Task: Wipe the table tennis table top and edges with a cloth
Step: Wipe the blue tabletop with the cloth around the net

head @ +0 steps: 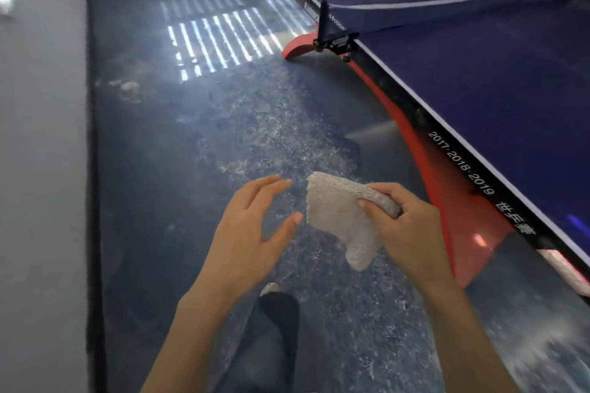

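Observation:
A pale, knobbly cloth (335, 210) hangs folded in front of me, above the floor. My right hand (405, 226) pinches its upper right edge between thumb and fingers. My left hand (252, 233) hovers just left of the cloth with fingers spread, touching nothing. The blue table tennis table (498, 80) runs along the right side, with a white line at its edge and a black side rail carrying white lettering. Both hands are left of the table and below its edge.
The net (447, 9) and its black post clamp (332, 38) cross the table further ahead. A red curved table leg (447, 201) stands under the rail. A grey wall (41, 169) borders the dark speckled floor (191, 137) on the left. My leg and shoe (271, 322) show below.

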